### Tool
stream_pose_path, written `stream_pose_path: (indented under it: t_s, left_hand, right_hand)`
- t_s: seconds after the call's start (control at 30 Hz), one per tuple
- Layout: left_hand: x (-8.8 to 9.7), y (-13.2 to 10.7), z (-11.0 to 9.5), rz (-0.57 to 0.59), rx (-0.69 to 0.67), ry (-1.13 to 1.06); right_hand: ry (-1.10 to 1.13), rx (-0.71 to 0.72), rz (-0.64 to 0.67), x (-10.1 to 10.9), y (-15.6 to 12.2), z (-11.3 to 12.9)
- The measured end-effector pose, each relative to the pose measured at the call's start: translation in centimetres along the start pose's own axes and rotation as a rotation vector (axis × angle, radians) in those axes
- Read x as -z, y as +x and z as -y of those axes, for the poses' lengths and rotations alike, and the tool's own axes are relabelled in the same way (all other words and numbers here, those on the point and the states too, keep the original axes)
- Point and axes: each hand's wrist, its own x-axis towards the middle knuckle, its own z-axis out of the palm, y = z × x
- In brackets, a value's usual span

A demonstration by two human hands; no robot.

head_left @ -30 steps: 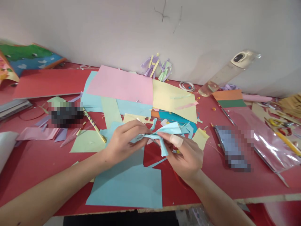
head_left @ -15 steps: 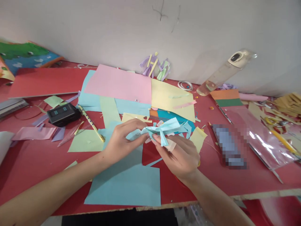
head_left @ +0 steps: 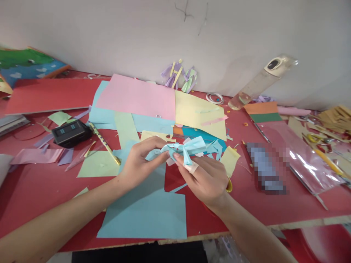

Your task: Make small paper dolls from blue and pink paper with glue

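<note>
Between my two hands is a folded light-blue paper piece (head_left: 192,146) with several strips sticking out. My left hand (head_left: 144,157) pinches its left end between thumb and fingers. My right hand (head_left: 205,175) grips it from the right, thumb pressed against the paper and the other fingers curled beneath. A pale tape-like wrap (head_left: 191,168) circles a finger of the right hand. Below the hands lies a light-blue paper sheet (head_left: 148,215). Part of a yellow scissors-like handle (head_left: 229,185) shows beside my right hand, mostly hidden by it.
Pink (head_left: 137,95) and yellow sheets (head_left: 200,109) lie toward the wall. To the left are a black box-shaped device (head_left: 71,133) and a yellow pencil (head_left: 105,144). A tilted clear bottle (head_left: 257,86) leans at the wall. A blurred-out phone-like object (head_left: 265,168) lies right.
The light-blue paper piece has turned slightly in my hands, its hanging strip now closer to my right fingers. Both hands keep their hold. The whole view has shifted a little.
</note>
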Motion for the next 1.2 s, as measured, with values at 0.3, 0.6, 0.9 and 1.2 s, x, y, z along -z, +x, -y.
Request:
stream_pose_path:
  t_s: [0.3,0.6,0.9,1.2]
  left_hand:
    - [0.0,0.0,0.2,0.009,-0.03,-0.07]
    - [0.3,0.1,0.8,-0.052,-0.056,-0.063]
    - [0.2,0.6,0.3,-0.173,0.083,-0.117]
    - [0.0,0.9,0.2,-0.181,0.354,-0.326]
  right_hand:
    - [-0.044,0.017,-0.041,-0.2,0.4,0.2]
    - [0.005,0.061,0.038,0.5,0.4,0.2]
    - [-0.31,-0.299,0.415,6.8,-6.3,1.0]
    - [-0.416,-0.321,0.596,7.5,-8.6,0.7]
